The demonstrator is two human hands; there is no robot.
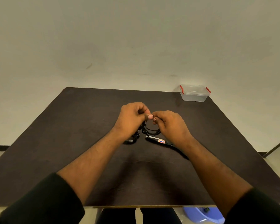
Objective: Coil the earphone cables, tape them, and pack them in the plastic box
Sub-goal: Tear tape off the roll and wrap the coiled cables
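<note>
Thin black earphone cable (149,129) is held up just above the middle of the dark brown square table (71,126), loops hanging below the fingers. Left hand (132,118) has fingers curled, thumb pinching the gathered strands at top, probably to keep the coil from springing open. Right hand (170,123) is curled too, fingertips meeting the left thumb on the same cable, likely feeding or tucking the next turn. More black cable (130,140) lies on the table under the left wrist; can't tell if it's a separate set. Small flat item with a red-and-white label (157,140) lies just below the coil, possibly the tape. Clear plastic box with red latches (194,93) is at the far right corner, lid on, well apart: packing not yet started
</note>
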